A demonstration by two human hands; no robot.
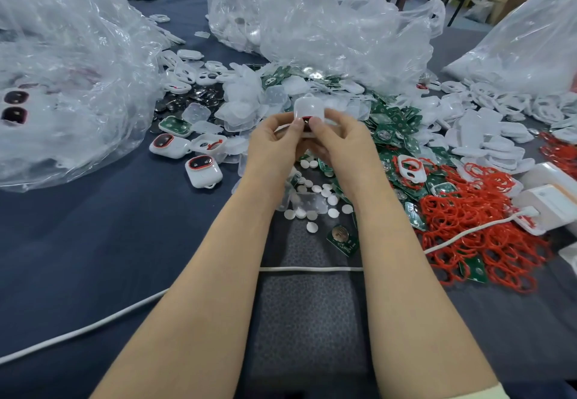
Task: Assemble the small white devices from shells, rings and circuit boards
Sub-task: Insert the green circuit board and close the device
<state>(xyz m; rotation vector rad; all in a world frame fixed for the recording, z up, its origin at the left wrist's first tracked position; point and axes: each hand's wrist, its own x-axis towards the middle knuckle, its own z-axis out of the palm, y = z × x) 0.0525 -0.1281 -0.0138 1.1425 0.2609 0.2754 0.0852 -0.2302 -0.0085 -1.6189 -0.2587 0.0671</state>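
Observation:
Both my hands hold one small white device [307, 108] up over the middle of the table. My left hand [276, 142] grips its left side and my right hand [338, 141] grips its right side, both thumbs pressing on its near face, where a red ring shows. A clear shell sticks up above my fingers. Two closed white devices with red-ringed dark windows, one [203, 171] nearer and one [167, 145] further, lie to the left. Green circuit boards [395, 123] are piled right of my hands, and red rings [474, 220] lie in a heap at the right.
Crumpled clear plastic bags stand at the left [68, 80], the back [327, 23] and the far right [524, 45]. White shells [490, 136] and clear covers [249, 101] lie in piles. Small white discs [315, 192] are scattered under my wrists. A white cable [309, 269] crosses the dark cloth near me.

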